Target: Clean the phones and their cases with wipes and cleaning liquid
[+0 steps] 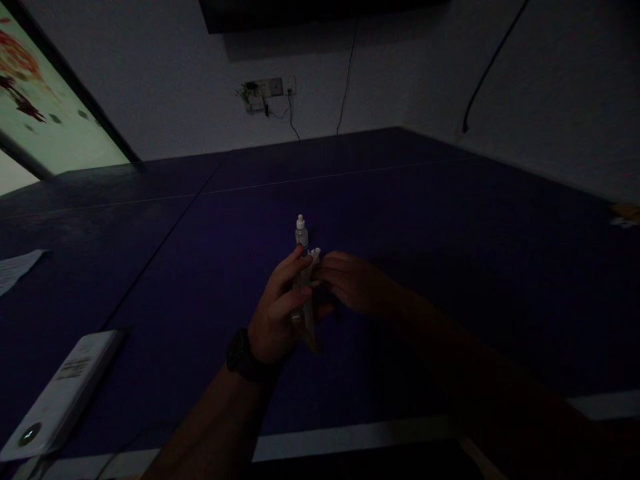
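Observation:
In the head view, my left hand, with a dark watch at the wrist, is closed around a pale, translucent plastic-looking packet. The packet stands roughly upright, and its exact kind is hard to make out in the dim light. Fingers of my right hand pinch at its upper right side, near a crumpled white top edge. Just beyond my left fingertips stands a small clear dropper bottle with a white cap, its base partly hidden by the fingers.
A white power-bank-like device with a round display lies at the lower left of the dark blue table. Printed paper sits at the left edge. Wall sockets with cables are behind, and a yellowish item lies far right.

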Demonstrator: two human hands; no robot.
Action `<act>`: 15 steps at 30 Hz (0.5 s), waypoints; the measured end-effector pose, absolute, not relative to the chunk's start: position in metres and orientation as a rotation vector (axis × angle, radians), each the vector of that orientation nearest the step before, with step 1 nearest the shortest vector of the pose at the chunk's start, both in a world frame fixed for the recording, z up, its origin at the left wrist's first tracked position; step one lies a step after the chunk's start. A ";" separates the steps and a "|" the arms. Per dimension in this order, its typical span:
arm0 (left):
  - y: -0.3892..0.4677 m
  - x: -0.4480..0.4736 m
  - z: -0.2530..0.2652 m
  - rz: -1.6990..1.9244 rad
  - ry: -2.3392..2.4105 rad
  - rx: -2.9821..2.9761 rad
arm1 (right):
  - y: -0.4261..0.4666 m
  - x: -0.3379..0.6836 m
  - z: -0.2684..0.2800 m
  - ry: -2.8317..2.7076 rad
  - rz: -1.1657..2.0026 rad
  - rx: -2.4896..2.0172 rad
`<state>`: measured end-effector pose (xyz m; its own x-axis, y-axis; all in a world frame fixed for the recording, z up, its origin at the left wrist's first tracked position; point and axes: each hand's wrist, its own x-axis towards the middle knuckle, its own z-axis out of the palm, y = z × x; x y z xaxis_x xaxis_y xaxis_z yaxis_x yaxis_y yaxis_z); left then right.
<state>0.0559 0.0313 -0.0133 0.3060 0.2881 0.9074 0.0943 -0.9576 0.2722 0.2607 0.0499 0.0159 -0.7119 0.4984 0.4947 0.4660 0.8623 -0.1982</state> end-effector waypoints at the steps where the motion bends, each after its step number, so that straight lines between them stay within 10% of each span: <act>1: 0.031 0.056 -0.013 1.705 0.364 2.398 | 0.049 0.260 0.017 -2.482 0.149 -0.710; 15: 0.024 0.046 -0.004 1.654 0.380 2.317 | 0.007 0.258 0.053 -2.584 0.426 -0.495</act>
<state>0.0464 0.0244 -0.0038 0.3141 0.3630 0.8772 0.0566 -0.9295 0.3643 0.2576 0.0071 0.0532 -0.8238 0.4130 0.3884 0.2666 0.8868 -0.3775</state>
